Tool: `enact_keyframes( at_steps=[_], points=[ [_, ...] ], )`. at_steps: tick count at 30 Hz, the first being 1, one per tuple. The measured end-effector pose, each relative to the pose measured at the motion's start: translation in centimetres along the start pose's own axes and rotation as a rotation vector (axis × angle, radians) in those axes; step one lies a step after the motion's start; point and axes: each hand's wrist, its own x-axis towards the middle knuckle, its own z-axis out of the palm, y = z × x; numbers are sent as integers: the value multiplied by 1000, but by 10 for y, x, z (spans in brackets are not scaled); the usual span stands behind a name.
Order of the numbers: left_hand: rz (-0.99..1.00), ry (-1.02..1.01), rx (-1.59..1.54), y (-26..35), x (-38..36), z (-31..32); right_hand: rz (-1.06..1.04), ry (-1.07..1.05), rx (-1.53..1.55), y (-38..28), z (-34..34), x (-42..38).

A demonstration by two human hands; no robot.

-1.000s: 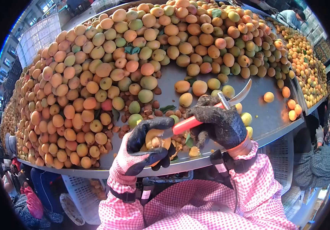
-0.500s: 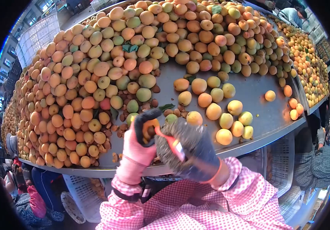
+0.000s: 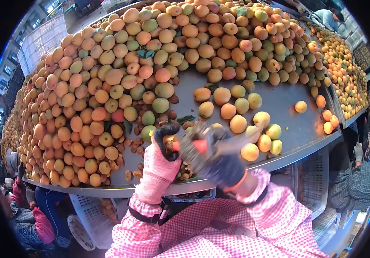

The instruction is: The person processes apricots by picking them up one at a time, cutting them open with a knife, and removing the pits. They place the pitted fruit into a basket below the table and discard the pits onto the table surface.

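Over a table (image 3: 299, 133), left hand (image 3: 162, 152) grips fruit (image 3: 170, 140) — right hand (image 3: 213, 155), blurred, apparently clasps knife (image 3: 232, 145).

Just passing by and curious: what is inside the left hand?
Part of an orange-coloured fruit shows in the curled left hand. Gloved fingers cover the rest, so its underside cannot be seen.

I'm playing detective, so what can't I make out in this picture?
Head view, blurred by motion: the right hand and its tool's exact shape.
Head view, behind the gloved fingers: much of the fruit in the left hand.
Head view, under the top fruit: the bottom of the big pile.
Head view, cut off by the dark edge: more of the room.
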Motion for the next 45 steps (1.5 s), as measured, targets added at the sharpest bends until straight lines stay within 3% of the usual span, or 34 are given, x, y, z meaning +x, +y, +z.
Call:
enact_keyframes(
  at_steps=[1, 2, 4, 5, 6, 7, 9, 10, 11, 13, 14, 15, 16, 17, 18, 19, 20, 21, 23, 24, 25, 27, 29, 31, 33, 35, 37, 38, 41, 43, 44, 45],
  points=[
    [-109, 9, 92, 7, -1, 0, -68, 82, -97, -17, 3, -1],
    [42, 81, -8, -4, 4, 4, -69, 81, -93, -28, 4, -3],
    [25, 12, -37, -7, 5, -1, 39, 152, 203, -39, 4, -6],
    [5, -55, -74, -3, 6, -3, 43, 161, 201, -32, -3, -5],
    [-223, -164, -348, 9, 4, -6, 153, 126, 333, -19, -17, -2],
    [-329, -205, -464, 14, 4, -8, 261, 88, 465, -7, -31, 0],
    [-569, -241, -508, 23, 9, -22, 513, 116, 696, -10, -57, 5],
    [-371, -181, -503, 0, 7, -17, 521, 144, 791, -11, -62, 3],
    [-513, -212, -496, 4, 10, -23, 524, 151, 794, -13, -63, 2],
    [-672, -533, -991, -13, 15, -37, 591, -30, 823, -16, -65, -2],
    [-675, -538, -990, -12, 11, -29, 349, -116, 558, -11, -57, -9],
    [-447, -352, -866, -9, 4, -15, 352, -113, 557, -9, -49, -15],
    [-221, -167, -733, -5, 1, -5, 224, -120, 660, -9, -41, -19],
    [-222, -169, -731, -4, 1, -1, 92, -125, 763, -7, -32, -22],
    [-333, -129, -897, -3, 2, 2, 92, -121, 763, -3, -22, -24],
    [-444, -89, -1060, 1, 5, 4, -143, -31, 305, 2, -13, -25],
    [-754, -241, -1400, 19, 14, -5, -365, 58, -160, 5, -9, -27],
    [-754, -247, -1397, 16, 11, -8, -362, 62, -163, 7, -9, -29],
    [308, -211, 99, 2, 1, -8, -234, -12, -296, 8, -12, -27],
    [486, -153, 243, -4, 4, -5, -191, -59, -537, 7, -14, -24],
    [489, -158, 246, -1, 5, -8, -188, -53, -536, 14, -17, -21],
    [-371, -297, -690, 18, 7, -17, -276, 33, -531, 36, -29, -18],
    [-305, -126, -687, 31, 1, -21, -300, 77, -635, 38, -46, -18],
    [-268, 59, -614, 35, -9, -34, -161, -17, -551, 38, -69, -13],
    [-310, 140, -472, 41, -28, -65, 406, -10, 237, 41, -79, -16],
    [-368, 240, -560, 44, -56, -101, 615, 234, 608, 11, -97, -14],
    [-278, 318, -336, 35, -91, -133, 590, 388, 645, 13, -100, -16],
    [67, 226, 464, 28, -110, -150, 638, 447, 674, 10, -103, -16],
    [116, 176, 1064, -31, -171, -214, 662, 462, 630, 8, -114, -23],
    [-512, 826, 1140, -46, -171, -192, 620, 471, 644, 6, -116, -27],
    [-349, 827, 1163, -29, -166, -177, 580, 479, 650, 5, -117, -27],
    [-333, 825, 1156, -17, -144, -162, 591, 506, 651, 2, -118, -26]
  ],
)
